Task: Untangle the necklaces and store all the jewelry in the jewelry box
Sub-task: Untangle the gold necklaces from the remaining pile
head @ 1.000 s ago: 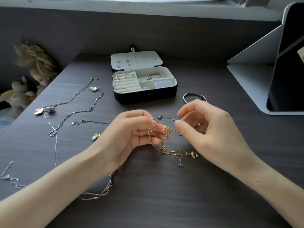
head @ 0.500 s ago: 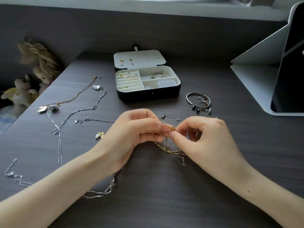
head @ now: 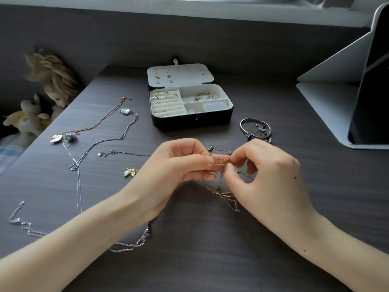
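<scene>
Left hand: I am pinching the knot (head: pixel 224 161) of the gold chain (head: pixel 219 192) with my left hand (head: pixel 179 165), fingers curled round it.
Right hand: my right hand (head: pixel 269 175) is pinching the same knot from the other side.
Tangle: the gold chain is hanging from my fingers to the table (head: pixel 210 249), a thin silver chain (head: pixel 235 205) winding through it, near the open jewelry box (head: pixel 179 122).
Pulling risk: tugging my hands apart is probably tightening the knot or straining the fine links.
Snag risk: the bangle (head: pixel 251 119) is lying just beside my right hand, so a loose tail could be catching it.
Drag risk: my left forearm is lying over a silver necklace (head: pixel 139 242); shifting may be re-tangling it.
</scene>
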Tool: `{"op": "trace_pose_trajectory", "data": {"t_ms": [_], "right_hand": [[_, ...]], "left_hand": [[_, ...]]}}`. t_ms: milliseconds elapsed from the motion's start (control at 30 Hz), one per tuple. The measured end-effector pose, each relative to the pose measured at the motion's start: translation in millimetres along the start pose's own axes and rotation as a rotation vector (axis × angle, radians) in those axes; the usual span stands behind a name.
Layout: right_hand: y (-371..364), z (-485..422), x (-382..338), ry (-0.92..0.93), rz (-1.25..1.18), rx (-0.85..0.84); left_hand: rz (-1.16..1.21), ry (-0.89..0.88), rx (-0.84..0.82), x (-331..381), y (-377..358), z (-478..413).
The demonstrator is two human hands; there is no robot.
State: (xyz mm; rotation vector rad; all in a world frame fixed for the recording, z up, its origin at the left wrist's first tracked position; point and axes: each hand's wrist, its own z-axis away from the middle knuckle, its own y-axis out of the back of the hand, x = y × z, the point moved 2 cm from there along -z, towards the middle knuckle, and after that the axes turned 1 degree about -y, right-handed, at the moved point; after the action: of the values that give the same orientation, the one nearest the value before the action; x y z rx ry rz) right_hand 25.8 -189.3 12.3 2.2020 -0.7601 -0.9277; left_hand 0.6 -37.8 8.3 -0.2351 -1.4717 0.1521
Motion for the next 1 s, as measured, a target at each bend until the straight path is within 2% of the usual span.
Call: {"op": "trace_pose_trajectory", "data": {"t_ms": [133, 233, 333, 433, 667, 1000], "right_hand": [[0.9, 0.3, -3.9, 0.065, 0.046, 0.005], [2.4, -1.4, -1.1, 0.045, -0.031, -0.018], [4.5, -2.5, 2.4, -0.015, -0.189, -0.066], [6.9, -3.5, 2.2, -0.186, -0.399, -0.128], [2.9, -6.4, 5.7, -0.554, -1.028, -0.389], [4.1, -8.0, 6.0, -0.588, -1.262, -0.53]], "left_hand": [[-0.007, 0.014, 0.012, 0.0, 0.3, 0.5], [-0.026, 0.03, 0.044, 1.1, 1.6, 0.1], [-0.037, 0.048, 0.108, 2.5, 3.9, -0.8], [-0.058, 0.074, 0.141, 2.7, 5.4, -1.9], [-0.01, 0.092, 0.096, 3.5, 5.3, -2.4], [-0.008, 0.056, 0.028, -0.5, 2.7, -1.0]]}}
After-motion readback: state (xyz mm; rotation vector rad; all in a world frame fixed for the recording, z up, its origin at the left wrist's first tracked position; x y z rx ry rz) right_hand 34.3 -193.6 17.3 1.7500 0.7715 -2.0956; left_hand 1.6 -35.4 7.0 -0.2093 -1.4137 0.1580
